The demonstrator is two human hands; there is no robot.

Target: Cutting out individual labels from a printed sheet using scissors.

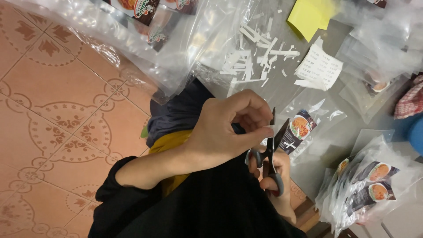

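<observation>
While the left hand [224,132] is pinching a small white paper strip [269,131] between thumb and fingertips, the right hand [275,185] is gripping grey-handled scissors [269,154], blades parted around it. Paper likely handling light, flimsy; best pinched near its edge. Cut strips [257,55] are lying on the far table [335,136].

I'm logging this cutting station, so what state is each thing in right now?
Scissors: blades open, upright, gripped by the right hand.
Small paper slip: pinched by the left hand, at the blades.
Paper strips: cut, scattered loose.
Printed sheet: lying flat, edge trimmed.
Yellow paper: folded.
Labelled plastic pouches: stacked, flat.
</observation>
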